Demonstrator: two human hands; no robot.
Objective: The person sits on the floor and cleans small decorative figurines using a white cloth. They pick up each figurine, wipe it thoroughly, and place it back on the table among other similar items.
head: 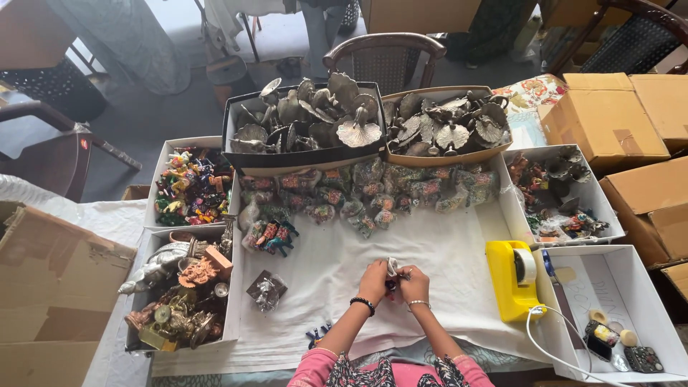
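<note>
From my end the feed is bright and even, soft daylight with no hard shadows. The white cloth (430,244) is close to washing out in the middle, and the metal pieces in the dark box (301,161) catch small highlights. I see wide-angle bending at the edges: the cardboard boxes (609,122) lean outward. Focus is fair at centre, but small items look soft and the far floor is dim.
</note>
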